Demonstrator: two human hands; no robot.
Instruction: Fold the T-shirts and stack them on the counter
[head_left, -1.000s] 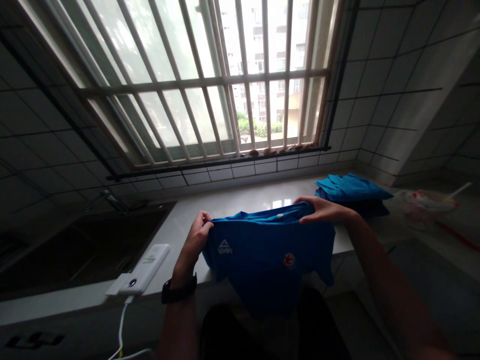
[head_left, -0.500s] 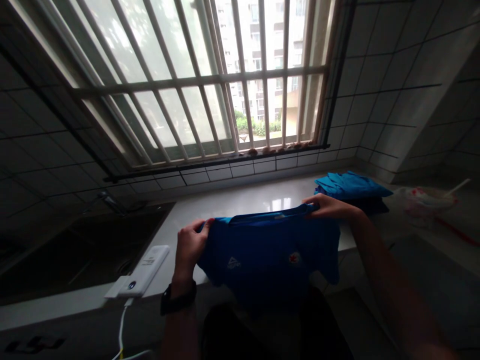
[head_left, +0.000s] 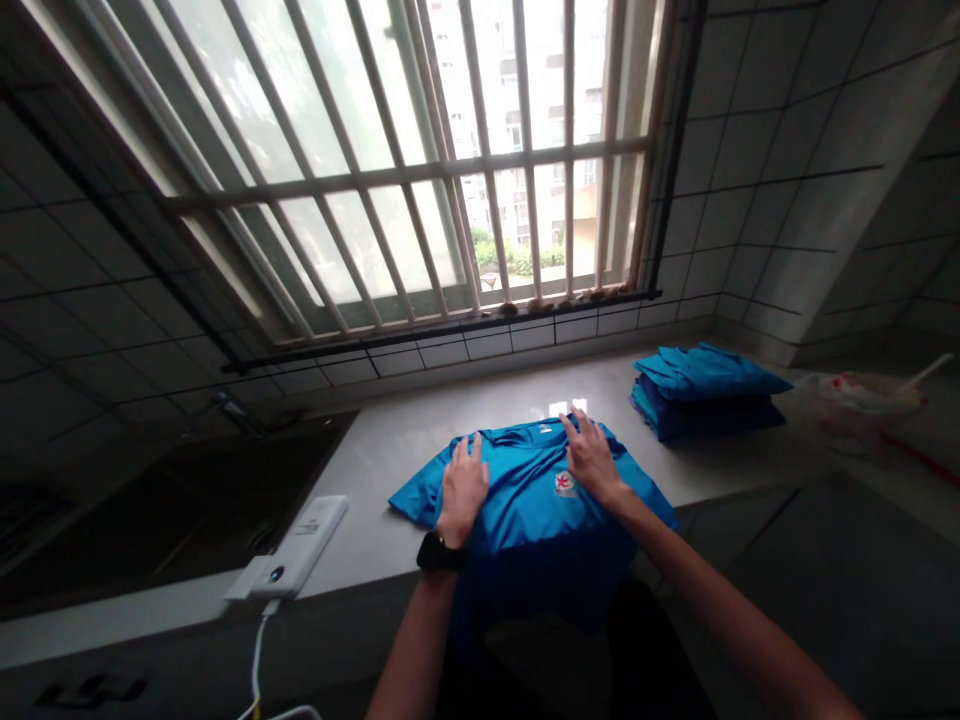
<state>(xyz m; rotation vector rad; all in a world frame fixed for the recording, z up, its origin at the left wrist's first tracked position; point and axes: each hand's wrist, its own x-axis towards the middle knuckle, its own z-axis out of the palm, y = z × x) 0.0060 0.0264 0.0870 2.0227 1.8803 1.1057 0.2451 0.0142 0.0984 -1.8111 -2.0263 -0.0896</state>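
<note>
A blue T-shirt lies front up on the white counter, its collar toward the window and its lower part hanging over the front edge. A round badge with a red figure shows on its chest. My left hand, with a black watch on the wrist, rests on the shirt's left shoulder area, fingers stretched out. On the other side of the collar, my right hand lies on the fabric with its fingers spread. Wrinkles run across the cloth between both hands.
Folded blue garments are stacked at the back right. Beyond them stands a plastic-wrapped bowl with a white stick. A white power bank with a cable lies left, beside the dark sink. A barred window is behind the counter.
The shirt, held up by its shoulders between both hands, has come down onto the counter. Both hands have let go, moved closer together and now lie flat on it.
</note>
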